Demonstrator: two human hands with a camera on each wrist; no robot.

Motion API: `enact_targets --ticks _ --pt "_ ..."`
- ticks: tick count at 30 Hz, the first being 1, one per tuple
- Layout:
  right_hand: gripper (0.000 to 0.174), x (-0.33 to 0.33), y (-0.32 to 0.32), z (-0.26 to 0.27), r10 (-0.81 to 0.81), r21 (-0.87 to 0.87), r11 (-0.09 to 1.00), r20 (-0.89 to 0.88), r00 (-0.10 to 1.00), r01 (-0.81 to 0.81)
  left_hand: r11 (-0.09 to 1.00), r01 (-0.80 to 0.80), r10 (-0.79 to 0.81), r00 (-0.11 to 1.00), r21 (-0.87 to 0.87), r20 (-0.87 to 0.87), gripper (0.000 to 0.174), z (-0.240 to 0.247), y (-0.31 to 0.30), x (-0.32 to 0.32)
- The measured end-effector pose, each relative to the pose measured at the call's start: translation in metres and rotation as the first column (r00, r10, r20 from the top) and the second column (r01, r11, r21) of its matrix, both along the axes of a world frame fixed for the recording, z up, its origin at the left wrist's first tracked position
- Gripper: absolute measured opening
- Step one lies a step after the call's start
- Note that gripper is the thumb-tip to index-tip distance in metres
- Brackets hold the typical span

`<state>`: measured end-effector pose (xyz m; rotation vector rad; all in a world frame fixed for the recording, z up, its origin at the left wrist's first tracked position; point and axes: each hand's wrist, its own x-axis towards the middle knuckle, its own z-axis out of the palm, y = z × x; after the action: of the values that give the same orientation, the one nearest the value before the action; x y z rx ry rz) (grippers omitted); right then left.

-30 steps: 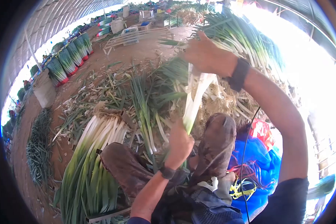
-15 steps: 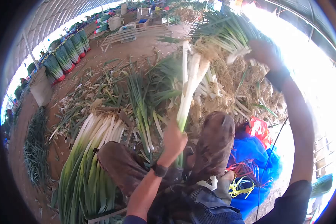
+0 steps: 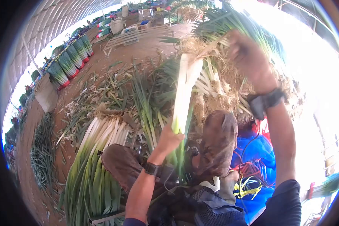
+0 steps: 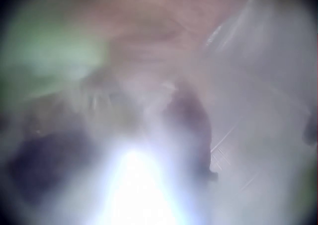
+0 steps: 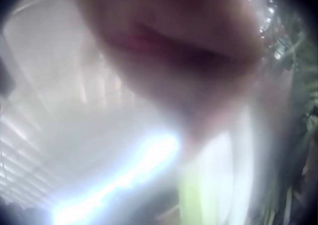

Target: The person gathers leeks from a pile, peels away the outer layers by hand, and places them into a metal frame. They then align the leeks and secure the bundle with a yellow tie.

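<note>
Upright over the lap, a few leeks (image 3: 184,90) with white shanks and bushy roots (image 3: 194,47) lean slightly right. My left hand (image 3: 168,141) grips them low, where white turns green; their leaves hang below the fist. To the right of the roots, my right hand (image 3: 248,60) is raised and blurred, fingers bent toward the root ends. I cannot tell whether it holds anything. In the right wrist view, pale leek shanks (image 5: 213,190) show below the blurred hand (image 5: 184,51). The left wrist view is mostly haze, with a green blur (image 4: 54,51) at left.
A row of cleaned leeks (image 3: 98,150) lies in a low frame left of the knees. Uncleaned leeks (image 3: 233,24) are heaped ahead at right, roots toward me. Trimmed leaves (image 3: 101,92) litter the ground. A blue bag (image 3: 256,150) with yellow ties (image 3: 248,187) lies at right.
My right hand swung from above the leeks out to the heap at right, then came back beside the roots. My left hand kept its grip, shifting slightly left and making the leeks more upright.
</note>
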<state>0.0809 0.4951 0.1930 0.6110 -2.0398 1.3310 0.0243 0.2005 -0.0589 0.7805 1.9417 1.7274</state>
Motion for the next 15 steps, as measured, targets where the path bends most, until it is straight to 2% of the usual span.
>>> enact_targets --ticks 1,2,4,5,7,8,10,11,12,13,14,15 --pt "0.016 0.006 0.017 0.012 0.380 -0.651 0.729 0.125 0.916 -0.214 0.997 0.077 -0.076 0.993 -0.004 0.095 0.058 0.001 -0.001 -0.003" --pt "0.016 0.011 0.023 0.012 0.374 -0.650 0.730 0.121 0.919 -0.211 0.996 0.084 -0.083 0.992 -0.004 0.092 0.058 0.005 0.000 -0.002" --pt "0.018 0.017 0.031 0.016 0.255 -0.734 0.650 -0.032 0.966 -0.196 0.986 0.139 -0.141 0.990 -0.089 -0.021 0.056 0.028 0.000 0.005" --pt "0.018 0.011 0.058 0.020 0.253 -0.734 0.651 -0.030 0.967 -0.193 0.982 0.176 -0.177 0.984 -0.068 -0.009 0.053 0.042 0.002 0.011" --pt "0.019 -0.004 0.127 0.027 0.387 -0.840 0.248 -0.371 0.844 -0.482 0.971 0.221 -0.216 0.974 -0.094 0.063 0.052 0.052 0.002 0.021" --pt "0.018 0.014 0.120 0.039 0.337 -0.730 0.521 -0.300 0.892 -0.443 0.961 0.255 -0.241 0.963 -0.110 0.123 0.051 0.055 0.004 0.022" --pt "0.017 0.026 0.159 0.060 0.141 -0.758 0.563 -0.303 0.943 -0.328 0.966 0.245 -0.234 0.964 -0.081 0.123 0.050 0.052 0.003 0.022" --pt "0.017 0.034 0.182 0.067 0.138 -0.752 0.570 -0.308 0.941 -0.330 0.974 0.222 -0.213 0.968 -0.053 0.135 0.049 0.051 0.000 0.021" --pt "0.020 0.040 0.205 0.067 -0.041 -0.689 0.710 -0.248 0.968 -0.146 0.974 0.222 -0.214 0.968 -0.050 0.132 0.049 0.051 -0.002 0.019" --pt "0.024 0.041 0.218 0.061 -0.227 -0.604 0.795 -0.208 0.952 0.057 0.979 0.204 -0.203 0.962 0.017 0.184 0.048 0.050 -0.006 0.017" --pt "0.022 0.035 0.220 0.044 -0.600 -0.176 0.797 -0.128 0.789 0.578 0.980 0.182 -0.196 0.952 0.080 0.233 0.047 0.050 -0.011 0.015" --pt "0.020 0.036 0.215 0.027 -0.847 0.285 0.402 -0.247 0.472 0.870 0.980 0.183 -0.195 0.954 0.073 0.228 0.047 0.050 -0.017 0.012"
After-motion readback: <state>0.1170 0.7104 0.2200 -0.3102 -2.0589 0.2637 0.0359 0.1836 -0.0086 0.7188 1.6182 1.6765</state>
